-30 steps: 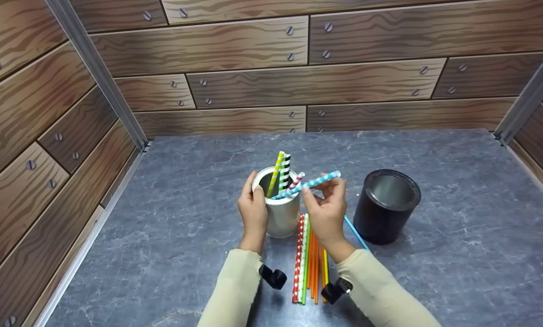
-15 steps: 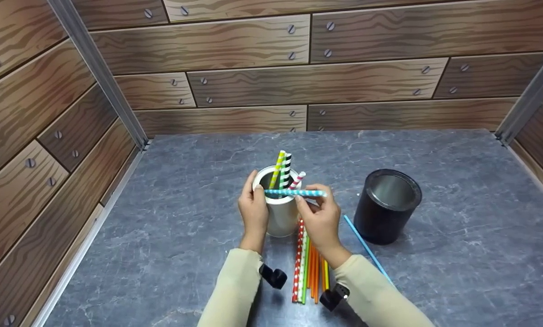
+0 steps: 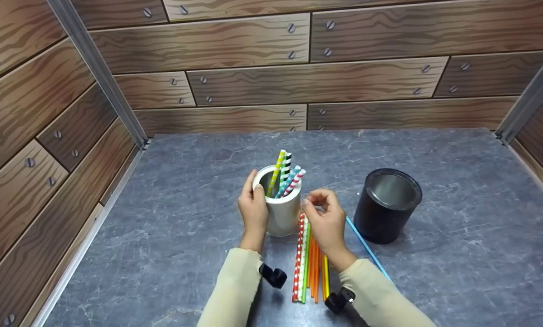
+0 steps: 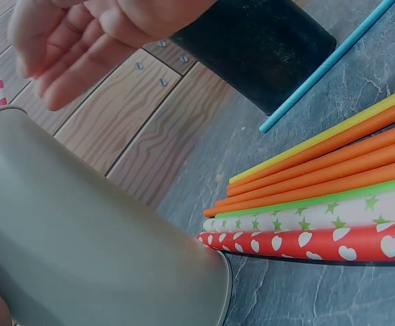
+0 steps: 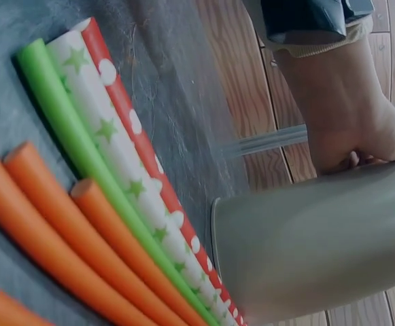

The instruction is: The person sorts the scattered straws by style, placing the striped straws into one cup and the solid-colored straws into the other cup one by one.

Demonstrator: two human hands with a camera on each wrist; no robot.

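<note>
My left hand (image 3: 253, 211) grips the left side of a white canister (image 3: 283, 220), thumb at the rim. Several paper straws lean in it: a yellow-striped one (image 3: 276, 170), a black-striped one (image 3: 286, 164), a green-striped one partly behind them, a blue one (image 3: 286, 184) and a pink-striped one (image 3: 295, 181). Just right of the canister my right hand (image 3: 328, 222) hovers with fingers loosely bent and nothing in them; in the left wrist view the right hand (image 4: 102, 34) shows relaxed fingers. The left hand (image 5: 360, 129) also shows around the canister in the right wrist view.
Below the right hand lies a row of straws: red with white hearts (image 3: 297, 268), white with green stars (image 4: 306, 219), green (image 5: 68, 115), several orange (image 3: 314, 272) and yellow (image 3: 326, 277). A blue straw (image 3: 367, 247) lies beside a black canister (image 3: 385, 218) at right.
The blue straw has gone from between my fingers into the white canister, leaning beside the pink-striped one. My right hand has let go and moved slightly right; the left has kept its grip.
</note>
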